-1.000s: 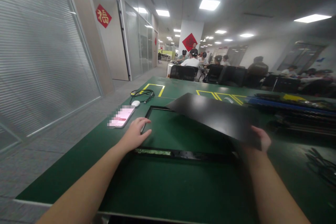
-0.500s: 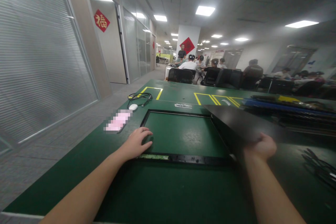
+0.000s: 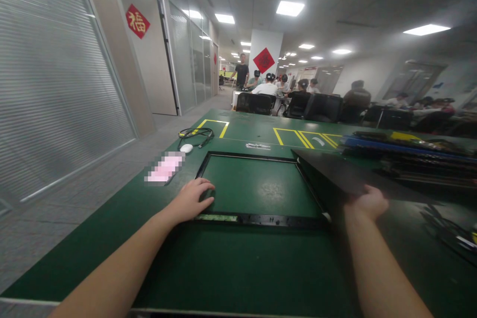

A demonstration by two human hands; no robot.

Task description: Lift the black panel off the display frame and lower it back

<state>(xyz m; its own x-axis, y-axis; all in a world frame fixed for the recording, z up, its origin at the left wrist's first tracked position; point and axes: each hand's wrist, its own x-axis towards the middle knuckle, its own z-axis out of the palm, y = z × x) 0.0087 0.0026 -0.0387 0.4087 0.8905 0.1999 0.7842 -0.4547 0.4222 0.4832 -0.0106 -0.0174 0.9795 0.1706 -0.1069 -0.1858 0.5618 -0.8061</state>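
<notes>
A thin black rectangular frame lies flat on the green table, with the tabletop showing through its middle. Over the frame's left side rests my left hand, thumb and fingers apart and touching it; the bar beneath is hidden. My right hand is closed on the near edge of a thin dark flat panel. This panel is tilted beyond the frame's right side, its far left corner close to the frame's far right corner. Shadow and blur obscure part of the panel.
Left of the frame are a white mouse, a coiled black cable and a blurred-out pink item. A stack of dark panels lies at the right, with black cables nearer. Several people sit beyond the table.
The panel in my right hand looks lower and flatter, extending farther right. My left hand stays on the frame. The view has shifted slightly, and a standing person in the background has moved left.
</notes>
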